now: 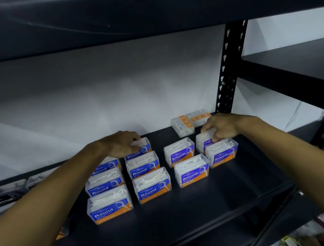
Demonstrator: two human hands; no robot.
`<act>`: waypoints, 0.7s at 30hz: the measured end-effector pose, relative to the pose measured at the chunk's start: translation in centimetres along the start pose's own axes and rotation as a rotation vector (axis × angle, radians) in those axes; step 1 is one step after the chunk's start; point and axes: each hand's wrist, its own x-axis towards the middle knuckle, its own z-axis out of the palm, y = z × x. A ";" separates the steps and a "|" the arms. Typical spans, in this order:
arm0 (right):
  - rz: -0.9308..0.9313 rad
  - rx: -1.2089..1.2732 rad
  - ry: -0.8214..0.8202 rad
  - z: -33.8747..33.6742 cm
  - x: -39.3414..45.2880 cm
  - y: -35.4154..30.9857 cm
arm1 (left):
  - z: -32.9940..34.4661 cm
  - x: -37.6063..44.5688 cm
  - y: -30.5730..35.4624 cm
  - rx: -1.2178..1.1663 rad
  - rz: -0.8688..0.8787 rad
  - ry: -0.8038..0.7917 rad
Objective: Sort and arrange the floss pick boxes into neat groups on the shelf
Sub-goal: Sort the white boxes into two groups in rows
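Standing upright on the dark shelf (202, 207) at mid-frame, the clear floss pick boxes face the camera with their blue labels, long axes running left to right: six "Round" boxes (151, 185) left of centre, four "Smooth" boxes (191, 170) to the right. Two orange boxes (182, 125) lie flat at the back. The left hand (121, 143) has its grip closed over the rearmost Round box (143, 149); the right hand (219, 127) pinches the rear Smooth box (204, 141) by its top edge.

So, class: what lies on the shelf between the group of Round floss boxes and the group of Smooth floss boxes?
Nothing: the head view shows bare black shelf between the clear plastic Round boxes and Smooth boxes.
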 end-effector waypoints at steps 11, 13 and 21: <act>-0.005 0.029 -0.059 0.0 0.3 0.2 | -0.1 0.0 0.1 -0.025 -0.004 -0.015; 0.006 0.046 -0.064 -0.4 0.3 0.4 | -0.6 -0.1 0.5 -0.057 -0.004 0.007; 0.074 0.050 0.060 -4.6 1.9 2.9 | -2.2 4.3 7.9 0.011 0.043 0.329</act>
